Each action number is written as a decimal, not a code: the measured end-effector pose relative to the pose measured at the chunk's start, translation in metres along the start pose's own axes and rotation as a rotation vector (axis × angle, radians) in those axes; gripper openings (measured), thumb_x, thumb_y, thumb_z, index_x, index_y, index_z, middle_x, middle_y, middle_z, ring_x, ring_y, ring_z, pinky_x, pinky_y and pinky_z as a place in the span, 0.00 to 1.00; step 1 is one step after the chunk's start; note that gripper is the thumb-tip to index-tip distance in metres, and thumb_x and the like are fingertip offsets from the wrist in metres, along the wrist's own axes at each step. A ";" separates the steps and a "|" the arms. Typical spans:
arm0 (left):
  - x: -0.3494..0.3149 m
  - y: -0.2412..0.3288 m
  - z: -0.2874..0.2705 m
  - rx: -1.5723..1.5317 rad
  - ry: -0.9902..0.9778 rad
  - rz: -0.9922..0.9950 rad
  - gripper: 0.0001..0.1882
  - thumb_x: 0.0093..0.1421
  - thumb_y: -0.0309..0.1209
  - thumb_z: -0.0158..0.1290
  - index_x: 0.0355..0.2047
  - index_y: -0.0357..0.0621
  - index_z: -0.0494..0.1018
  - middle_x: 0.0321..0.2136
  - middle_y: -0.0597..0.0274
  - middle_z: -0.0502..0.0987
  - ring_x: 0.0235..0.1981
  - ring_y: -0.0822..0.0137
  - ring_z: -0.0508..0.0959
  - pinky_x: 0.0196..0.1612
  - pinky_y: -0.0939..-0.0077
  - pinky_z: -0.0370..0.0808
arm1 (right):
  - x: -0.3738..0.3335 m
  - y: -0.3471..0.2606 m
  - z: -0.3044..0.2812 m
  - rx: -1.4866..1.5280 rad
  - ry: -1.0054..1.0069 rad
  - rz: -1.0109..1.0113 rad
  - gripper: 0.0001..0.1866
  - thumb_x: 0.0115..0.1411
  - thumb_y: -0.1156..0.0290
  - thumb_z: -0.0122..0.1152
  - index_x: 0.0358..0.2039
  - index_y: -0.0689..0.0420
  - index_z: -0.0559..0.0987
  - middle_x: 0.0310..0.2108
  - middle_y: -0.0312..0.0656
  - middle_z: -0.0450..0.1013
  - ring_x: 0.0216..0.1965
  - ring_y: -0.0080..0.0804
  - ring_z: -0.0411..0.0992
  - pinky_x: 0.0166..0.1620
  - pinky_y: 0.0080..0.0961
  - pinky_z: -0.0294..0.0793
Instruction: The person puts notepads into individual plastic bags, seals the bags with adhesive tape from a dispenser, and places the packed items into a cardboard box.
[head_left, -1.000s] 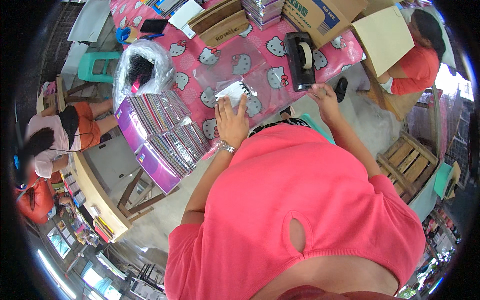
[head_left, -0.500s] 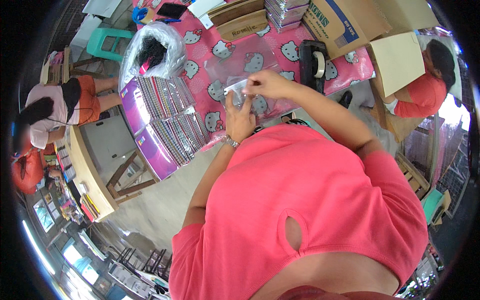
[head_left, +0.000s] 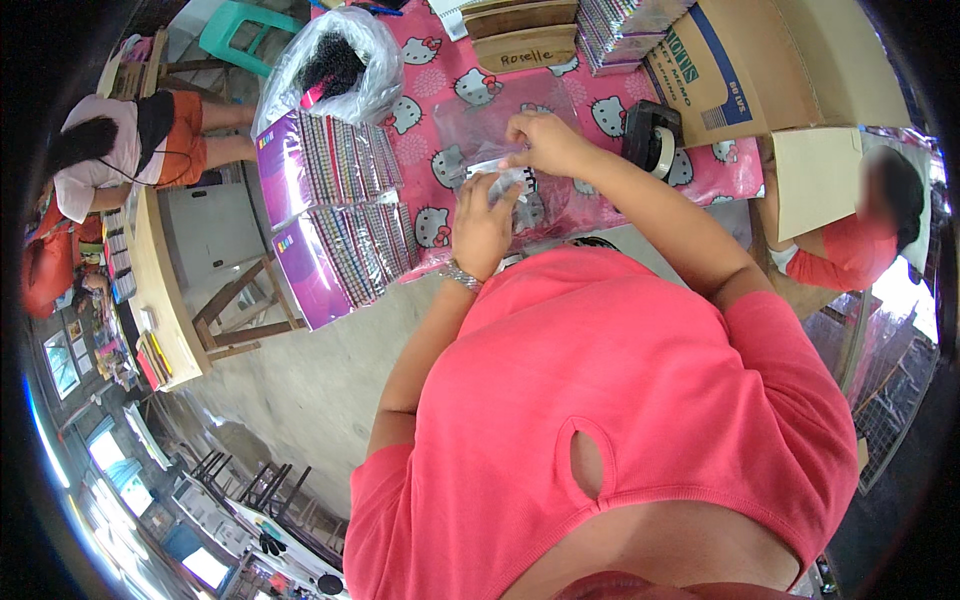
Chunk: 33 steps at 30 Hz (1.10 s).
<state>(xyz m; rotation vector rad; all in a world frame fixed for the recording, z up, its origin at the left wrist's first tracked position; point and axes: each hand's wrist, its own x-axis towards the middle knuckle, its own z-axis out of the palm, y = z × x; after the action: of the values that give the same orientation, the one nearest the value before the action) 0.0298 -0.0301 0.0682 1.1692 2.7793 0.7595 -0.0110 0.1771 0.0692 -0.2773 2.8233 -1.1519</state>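
Observation:
Both my hands are over the near edge of the table, at a small clear plastic packet (head_left: 515, 178) with a white strip and dark marks. My left hand (head_left: 482, 230) grips it from the near side, fingers bent at its left edge. My right hand (head_left: 548, 146) is curled above it, thumb and fingertips pinching at its upper edge. Exactly where the fingertips meet the plastic is hard to make out. Under and beyond the hands lies a larger clear plastic sheet or bag (head_left: 545, 95). Wrapped stacks of spiral notebooks (head_left: 350, 255) stand left of my left hand.
A pink patterned cloth (head_left: 432, 185) covers the table. A clear bag with black contents (head_left: 385, 60), a wooden box (head_left: 525, 55), more wrapped notebooks (head_left: 610, 40), a black tape dispenser (head_left: 650, 135) and an open carton (head_left: 735, 70) surround the work spot. People are at both sides.
The view has shifted, so the table things sit farther right. My hands stay at the packet; my right fingers have spread slightly, and its dark marks show more plainly.

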 end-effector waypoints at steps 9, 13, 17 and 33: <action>0.014 -0.014 -0.034 -0.296 0.149 -0.094 0.40 0.36 0.40 0.68 0.53 0.47 0.68 0.55 0.57 0.65 0.57 0.52 0.63 0.56 0.59 0.63 | -0.026 0.000 0.004 0.095 -0.070 -0.435 0.27 0.51 0.55 0.64 0.46 0.60 0.75 0.46 0.48 0.72 0.48 0.46 0.70 0.51 0.38 0.68; 0.011 -0.040 -0.012 -0.127 0.036 -0.015 0.30 0.39 0.35 0.67 0.45 0.45 0.73 0.55 0.55 0.65 0.58 0.53 0.64 0.56 0.60 0.64 | -0.041 -0.010 0.006 -0.085 -0.013 -0.519 0.30 0.48 0.53 0.66 0.49 0.56 0.74 0.44 0.45 0.72 0.50 0.42 0.67 0.55 0.37 0.64; 0.006 -0.046 0.007 -0.269 0.143 -0.059 0.20 0.39 0.32 0.68 0.34 0.45 0.77 0.52 0.56 0.67 0.52 0.54 0.69 0.55 0.62 0.63 | -0.047 -0.011 0.027 -0.188 0.041 -0.467 0.28 0.48 0.57 0.66 0.48 0.54 0.73 0.40 0.43 0.73 0.48 0.39 0.67 0.53 0.37 0.63; 0.015 -0.029 0.007 -0.256 0.245 -0.473 0.10 0.37 0.34 0.69 0.22 0.49 0.81 0.37 0.60 0.65 0.42 0.61 0.65 0.49 0.66 0.62 | -0.110 -0.002 -0.001 0.458 0.604 0.341 0.16 0.59 0.69 0.57 0.48 0.57 0.73 0.36 0.43 0.75 0.37 0.31 0.74 0.40 0.26 0.72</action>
<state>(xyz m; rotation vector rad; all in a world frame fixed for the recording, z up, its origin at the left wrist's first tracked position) 0.0008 -0.0345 0.0514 0.3734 2.8495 1.2095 0.0967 0.1982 0.0718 0.6586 2.7396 -1.9838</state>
